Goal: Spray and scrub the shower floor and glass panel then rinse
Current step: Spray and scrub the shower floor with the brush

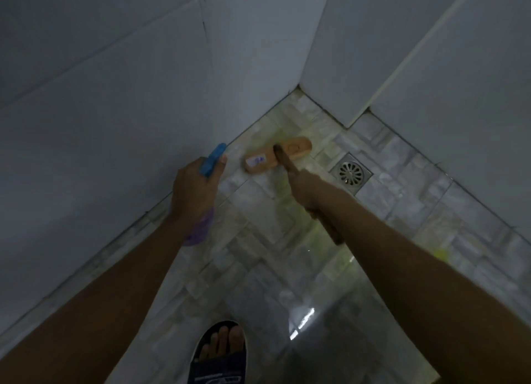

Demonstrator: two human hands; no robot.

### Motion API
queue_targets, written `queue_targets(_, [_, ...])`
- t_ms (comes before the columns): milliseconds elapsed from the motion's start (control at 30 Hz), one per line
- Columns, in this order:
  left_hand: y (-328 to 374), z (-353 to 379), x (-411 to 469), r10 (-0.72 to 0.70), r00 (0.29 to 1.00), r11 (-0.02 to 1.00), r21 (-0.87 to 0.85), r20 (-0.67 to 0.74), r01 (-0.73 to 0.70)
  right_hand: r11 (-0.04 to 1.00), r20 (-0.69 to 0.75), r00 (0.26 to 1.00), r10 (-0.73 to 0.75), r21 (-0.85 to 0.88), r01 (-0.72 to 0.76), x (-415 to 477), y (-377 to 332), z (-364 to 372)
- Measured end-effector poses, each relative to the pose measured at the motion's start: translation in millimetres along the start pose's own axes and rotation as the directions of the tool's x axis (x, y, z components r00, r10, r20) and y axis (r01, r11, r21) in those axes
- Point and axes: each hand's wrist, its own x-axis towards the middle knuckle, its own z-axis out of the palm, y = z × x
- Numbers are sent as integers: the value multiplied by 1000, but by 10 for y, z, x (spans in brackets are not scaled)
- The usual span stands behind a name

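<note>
The wooden scrub brush (278, 155) lies with its long head flat on the shower floor (402, 205), close to the far corner where two tiled walls (115, 96) meet. A small pale label shows on its left half, though the print is too blurred to read. The bristles are hidden beneath the head. Its dark handle runs back toward the near side and disappears into the right hand (309, 192), whose fingers are curled tight round it; the handle's end shows again below the wrist. Left of the brush, the left hand (195, 188) grips the neck of a spray bottle (213, 159), fingers wrapped round it. Only the blue trigger head shows above the hand and a sliver of purple body below; the rest is covered. A round metal drain (351, 172) sits just right of the brush. At the near edge a foot in a dark sandal (221, 352) is cut off by the frame. The dim light leaves the floor tiles murky.
</note>
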Motion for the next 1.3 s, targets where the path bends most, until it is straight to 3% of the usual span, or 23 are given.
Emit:
queue_targets(167, [-18, 12, 5, -50, 999, 998, -23, 11, 50, 994, -32, 995, 90, 72, -88, -105, 385, -102])
queue_targets(367, [4, -1, -52, -39, 999, 999, -37, -5, 39, 981, -84, 994, 64, 189, -47, 637, -260, -626])
queue_targets(467, [56, 19, -82, -13, 1000, 1000, 19, -5, 13, 994, -66, 998, 5, 109, 2, 565, -190, -539])
queue_targets(633, [35, -23, -35, -13, 1000, 997, 82, 1, 13, 995, 13, 1000, 1, -96, 0, -80, 529, -179])
queue_targets(733, [-20, -73, -19, -62, 998, 998, 27, -18, 63, 999, -15, 999, 40, -27, -41, 27, 513, -326])
queue_targets(833, [-13, -51, -28, -22, 1000, 999, 36, -9, 22, 999, -88, 995, 37, 15, -35, 426, 53, -573])
queue_targets(967, [17, 17, -13, 19, 1000, 997, 70, 24, -21, 999, -76, 997, -11, 42, 14, 625, -345, -612])
queue_targets(1100, [11, 48, -3, 39, 999, 990, 135, 26, -42, 991, -40, 996, -79, -108, 74, 245, 125, -187])
queue_targets(1200, [-30, 0, -3, 38, 999, 995, 87, -1, -37, 994, -33, 998, -62, -90, 59, -44, 548, -58])
queue_targets(1300, [-62, -28, -50, 17, 1000, 1000, 19, -9, -17, 1000, -54, 998, -17, -9, 17, 85, 519, -216])
